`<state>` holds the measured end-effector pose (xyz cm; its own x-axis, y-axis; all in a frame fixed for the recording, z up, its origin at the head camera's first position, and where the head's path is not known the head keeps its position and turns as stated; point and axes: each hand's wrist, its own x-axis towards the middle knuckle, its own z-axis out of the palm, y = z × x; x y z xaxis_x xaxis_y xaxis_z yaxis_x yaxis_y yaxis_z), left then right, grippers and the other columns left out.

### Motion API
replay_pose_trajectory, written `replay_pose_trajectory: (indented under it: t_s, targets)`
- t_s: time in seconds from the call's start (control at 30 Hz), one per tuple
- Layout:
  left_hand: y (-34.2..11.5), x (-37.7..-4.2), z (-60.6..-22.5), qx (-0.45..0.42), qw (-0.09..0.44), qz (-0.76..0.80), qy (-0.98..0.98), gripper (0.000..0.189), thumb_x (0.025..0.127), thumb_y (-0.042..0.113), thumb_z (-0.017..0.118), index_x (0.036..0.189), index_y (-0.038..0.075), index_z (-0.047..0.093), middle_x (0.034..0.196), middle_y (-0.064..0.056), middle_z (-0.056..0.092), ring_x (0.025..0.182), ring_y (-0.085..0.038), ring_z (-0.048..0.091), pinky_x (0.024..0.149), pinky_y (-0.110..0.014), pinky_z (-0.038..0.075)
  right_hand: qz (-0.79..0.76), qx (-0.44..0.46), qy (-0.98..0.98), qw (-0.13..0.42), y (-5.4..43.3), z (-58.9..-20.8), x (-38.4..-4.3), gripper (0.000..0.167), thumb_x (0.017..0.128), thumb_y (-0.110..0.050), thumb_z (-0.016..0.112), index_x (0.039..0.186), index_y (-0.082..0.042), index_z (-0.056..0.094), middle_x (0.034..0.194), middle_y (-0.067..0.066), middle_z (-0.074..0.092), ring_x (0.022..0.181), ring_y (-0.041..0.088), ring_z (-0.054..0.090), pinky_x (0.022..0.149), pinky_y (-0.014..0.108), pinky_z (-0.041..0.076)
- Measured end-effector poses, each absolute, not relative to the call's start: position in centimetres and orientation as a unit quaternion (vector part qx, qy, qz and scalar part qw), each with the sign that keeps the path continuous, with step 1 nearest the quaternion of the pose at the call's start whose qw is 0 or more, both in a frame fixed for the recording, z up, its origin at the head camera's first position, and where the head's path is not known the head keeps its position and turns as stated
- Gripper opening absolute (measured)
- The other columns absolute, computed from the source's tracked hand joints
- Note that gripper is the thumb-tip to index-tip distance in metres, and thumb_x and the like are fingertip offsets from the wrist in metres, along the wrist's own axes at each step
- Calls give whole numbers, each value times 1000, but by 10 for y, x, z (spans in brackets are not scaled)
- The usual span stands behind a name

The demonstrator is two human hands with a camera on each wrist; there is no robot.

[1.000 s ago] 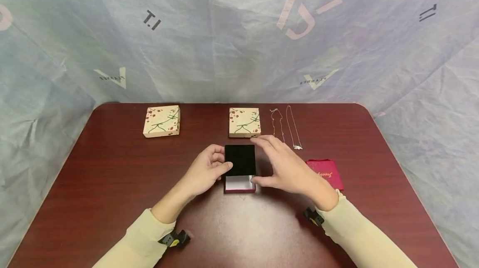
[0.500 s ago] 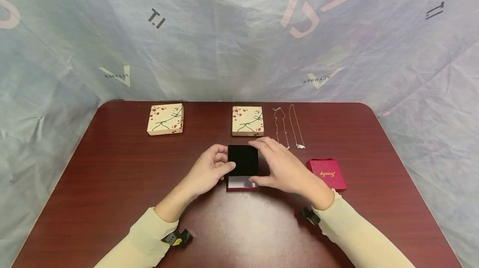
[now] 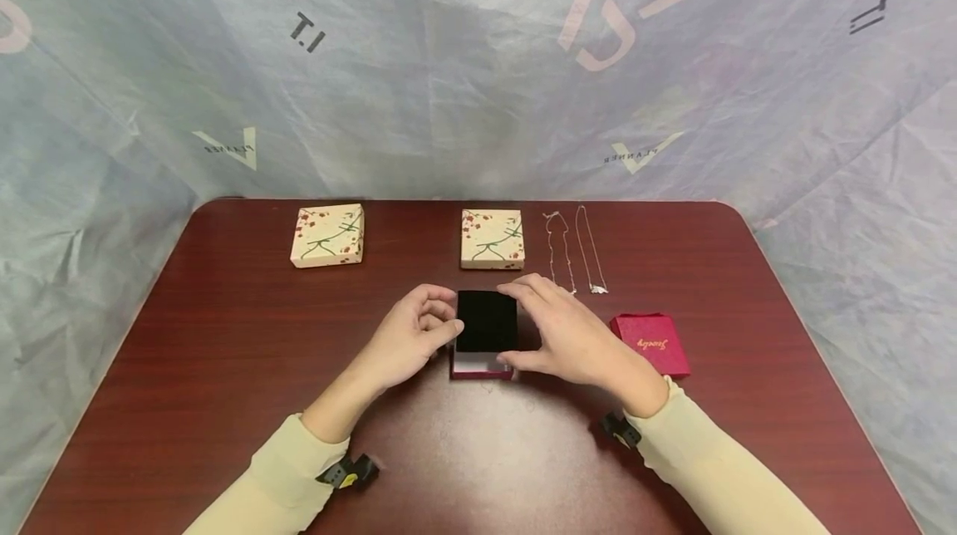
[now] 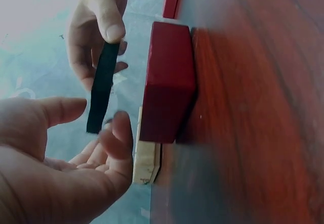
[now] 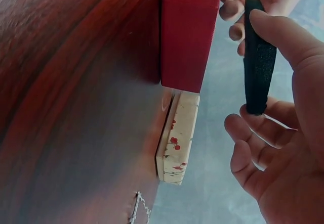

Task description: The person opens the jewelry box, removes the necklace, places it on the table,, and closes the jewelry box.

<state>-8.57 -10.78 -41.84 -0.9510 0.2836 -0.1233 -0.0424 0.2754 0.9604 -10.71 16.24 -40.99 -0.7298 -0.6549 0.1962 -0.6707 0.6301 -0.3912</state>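
Right hand (image 3: 562, 331) pinches a black pad (image 3: 486, 321), partly hiding red box (image 4: 169, 85) below; left hand (image 3: 407, 337) relaxed beside it; floral boxes (image 3: 492, 236), necklaces (image 3: 598, 289) beyond

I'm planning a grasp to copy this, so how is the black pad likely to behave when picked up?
The black pad is probably fairly stiff: held by the right hand at opposite edges, it barely sags. Its thinness suggests it's light. Its matte, fabric-like face looks unlikely to slip.

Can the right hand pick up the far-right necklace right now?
Probably not: the right hand pinches the black pad, so its grip looks busy, though nothing seems to lie on that necklace.
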Motion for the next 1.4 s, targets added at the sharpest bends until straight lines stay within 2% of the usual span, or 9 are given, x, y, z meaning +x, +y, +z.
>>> replay_pose_trajectory:
  t_s: [0.17,0.3,0.4,0.57,0.9,1.13,1.4]
  targets:
    - [-118,-88,-419,99,118,550,821,54,95,18,81,141,2,56,126,-15,65,91,-24,68,65,-32,55,220,359,-907,5,166,-409,-106,89,82,-52,90,150,-7,55,134,2,57,117,20,60,105,42,51]
    - [-125,-89,-422,148,104,488,854,77,85,24,91,149,5,53,135,-14,59,100,-25,65,74,-32,55,221,355,-908,-1,170,-408,-105,88,81,-52,91,149,-9,56,134,1,57,118,19,60,105,42,51]
    - [-126,-89,-424,184,113,460,861,92,79,27,95,155,7,48,140,-12,54,108,-25,62,79,-33,54,221,355,-908,-2,173,-408,-104,88,80,-54,91,148,-9,57,134,0,57,118,18,60,105,42,51]
    - [-125,-89,-428,223,128,423,869,103,75,27,98,159,6,43,141,-8,51,109,-22,59,86,-36,52,220,357,-908,-11,176,-407,-103,88,80,-56,90,147,-8,57,134,-1,57,119,17,60,105,41,51]
    - [-124,-88,-433,225,136,390,882,105,72,24,99,159,5,43,135,-5,53,107,-20,57,87,-36,49,214,367,-905,-21,178,-406,-104,87,80,-56,90,145,-7,59,134,-1,57,118,16,59,105,42,51]
    - [-121,-88,-436,243,119,382,884,97,73,20,99,153,0,49,137,-8,55,104,-21,59,89,-37,51,204,374,-904,-31,178,-405,-104,85,80,-55,90,143,-7,60,131,-1,59,118,14,59,104,41,51]
    - [-121,-87,-440,244,114,385,883,89,74,21,99,148,3,54,129,-6,56,98,-19,57,82,-32,49,193,373,-907,-38,175,-406,-104,80,79,-52,90,139,-6,62,129,1,60,116,16,60,105,40,50]
